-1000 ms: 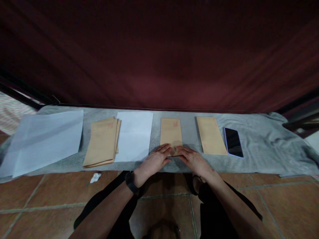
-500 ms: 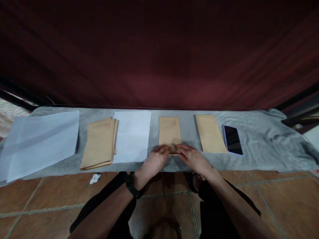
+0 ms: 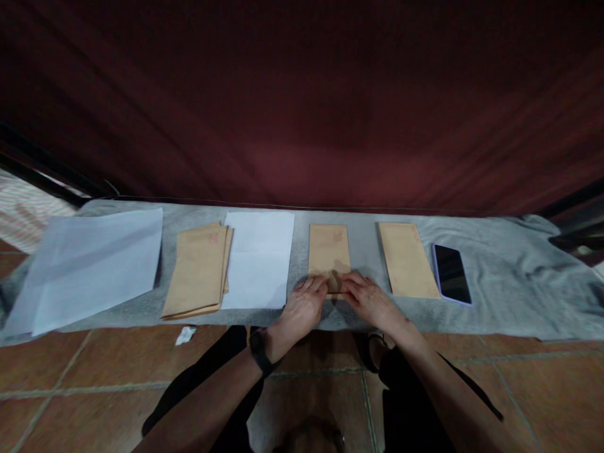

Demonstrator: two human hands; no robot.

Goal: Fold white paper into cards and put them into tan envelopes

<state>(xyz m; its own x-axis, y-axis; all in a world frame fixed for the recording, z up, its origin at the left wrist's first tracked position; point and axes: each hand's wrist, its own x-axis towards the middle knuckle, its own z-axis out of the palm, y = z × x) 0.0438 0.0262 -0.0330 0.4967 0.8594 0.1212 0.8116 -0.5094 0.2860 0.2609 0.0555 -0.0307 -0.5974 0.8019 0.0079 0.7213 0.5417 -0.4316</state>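
Note:
A brown paper envelope (image 3: pixel 329 250) with small red print near its far right corner lies lengthwise before me on the grey cloth. My left hand (image 3: pixel 304 306) is closed at its near left corner, fingertips on the flap end. At the near right corner, my right hand (image 3: pixel 370 303) pinches the same end. The near edge looks folded over between the fingertips, which hide part of it. To the right lies a second brown envelope (image 3: pixel 408 259), flat and apart from my hand. White paper sheets (image 3: pixel 258 259) rest to the left of my left hand.
Further left is a small stack of brown envelopes (image 3: pixel 195 272), then large white sheets (image 3: pixel 101 261). A phone (image 3: pixel 452 274) with a purple edge lies at the right. The grey cloth (image 3: pixel 514 283) covers a narrow bench. A crumpled white scrap (image 3: pixel 185 335) is on the tiled floor.
The whole view has shifted slightly, so things sit a little further right. My fingers stay at the envelope's near end, and the fold there appears pressed flatter.

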